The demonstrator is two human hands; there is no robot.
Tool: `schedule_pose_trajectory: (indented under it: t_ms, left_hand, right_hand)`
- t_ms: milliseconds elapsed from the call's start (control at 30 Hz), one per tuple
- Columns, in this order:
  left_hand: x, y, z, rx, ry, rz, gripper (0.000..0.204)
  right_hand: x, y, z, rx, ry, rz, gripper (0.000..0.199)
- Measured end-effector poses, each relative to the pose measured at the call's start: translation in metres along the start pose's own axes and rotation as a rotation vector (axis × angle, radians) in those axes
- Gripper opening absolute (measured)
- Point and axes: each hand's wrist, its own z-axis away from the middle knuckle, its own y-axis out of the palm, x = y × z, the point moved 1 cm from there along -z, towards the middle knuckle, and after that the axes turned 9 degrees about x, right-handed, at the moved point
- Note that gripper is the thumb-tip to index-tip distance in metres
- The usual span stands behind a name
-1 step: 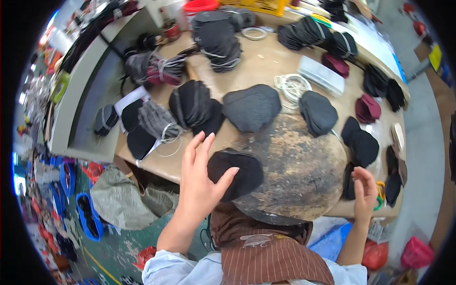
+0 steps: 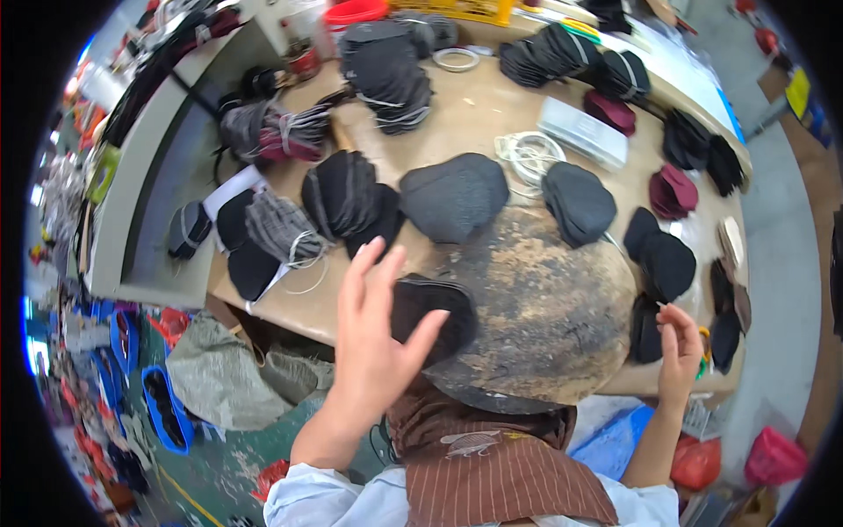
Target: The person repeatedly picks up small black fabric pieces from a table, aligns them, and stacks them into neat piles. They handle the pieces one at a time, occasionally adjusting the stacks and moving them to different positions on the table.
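Note:
A stack of black, rounded fabric pieces (image 2: 435, 321) lies at the left edge of a worn round board. My left hand (image 2: 373, 329) is at the stack's left side, fingers stretched out and thumb lying across its top. Over the table's right front part, my right hand (image 2: 676, 347) has its fingers bent together. A small pale tip shows at those fingertips, too small to name. Black fabric pieces (image 2: 646, 329) lie just left of that hand, and yellow-handled scissors (image 2: 703, 351) are partly hidden behind it.
The round board (image 2: 544, 307) covers the table's near middle. Behind it lie dark grey fabric stacks (image 2: 455, 198), a white cord coil (image 2: 534, 158) and a clear plastic box (image 2: 581, 132). Tied bundles (image 2: 281, 230) sit left; maroon pieces (image 2: 673, 191) lie right. A red bucket (image 2: 356, 12) stands far back.
The whole view has shifted slightly. My right hand's fingers have drawn closer together. My left hand stays at the black stack, covering a little more of its left side.

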Motion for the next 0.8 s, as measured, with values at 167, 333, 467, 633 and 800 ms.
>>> schedule_pose_trajectory:
  t_ms: [167, 333, 467, 633, 800]
  left_hand:
    - [-0.081, 0.097, -0.028, 0.175, 0.401, 0.224, 0.045]
    - [-0.106, 0.209, -0.104, -0.125, 0.314, 0.026, 0.032]
    - [-0.089, 0.228, -0.131, -0.075, 0.299, -0.007, 0.014]
    - [-0.087, 0.217, -0.139, -0.101, 0.334, 0.101, 0.008]
    - [-0.112, 0.186, -0.110, -0.062, 0.316, -0.032, 0.008]
  right_hand:
    - [-0.024, -0.022, 0.018, -0.164, 0.090, -0.073, 0.019]
    - [-0.027, -0.013, 0.031, -0.101, 0.045, -0.133, 0.019]
    - [-0.033, -0.032, 0.039, -0.142, 0.045, -0.133, 0.018]
    - [-0.052, -0.054, 0.030, -0.139, 0.133, 0.058, 0.024]
    - [-0.047, -0.055, 0.014, 0.088, 0.077, 0.662, 0.055]
